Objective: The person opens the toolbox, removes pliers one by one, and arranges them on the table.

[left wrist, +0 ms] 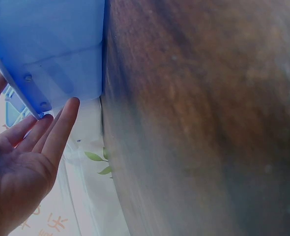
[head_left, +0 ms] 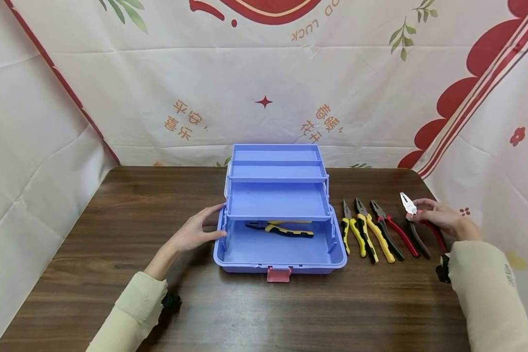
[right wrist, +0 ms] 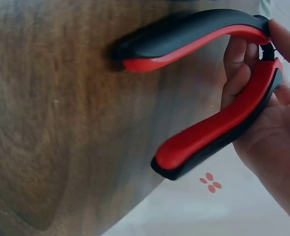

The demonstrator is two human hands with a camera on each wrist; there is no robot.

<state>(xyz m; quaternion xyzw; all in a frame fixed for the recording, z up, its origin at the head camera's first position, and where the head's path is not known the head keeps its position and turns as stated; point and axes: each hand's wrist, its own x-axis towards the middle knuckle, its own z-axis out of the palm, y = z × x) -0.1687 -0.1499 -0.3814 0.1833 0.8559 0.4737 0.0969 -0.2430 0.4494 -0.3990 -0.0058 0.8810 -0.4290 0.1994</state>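
Note:
My right hand [head_left: 440,217] pinches a pair of pliers [head_left: 408,204] with red and black handles, near their pivot. In the right wrist view the handles [right wrist: 209,120] are spread apart and lean toward the table. My left hand [head_left: 198,229] touches the left rim of a blue toolbox [head_left: 281,268], fingers extended. From the left wrist, that hand [left wrist: 24,162] shows its fingertips against the box's outer side wall [left wrist: 61,73]. Inside the toolbox lies a pair of yellow and black pliers [head_left: 290,231], partly hidden under the raised tray [head_left: 277,200].
Right of the toolbox lie yellow and black long-nose pliers [head_left: 352,227], yellow and black pliers [head_left: 371,232] and red and black pliers [head_left: 393,229], side by side. A pink latch [head_left: 279,275] hangs at the toolbox's front. A printed cloth [head_left: 264,73] stands behind the brown table [head_left: 264,313].

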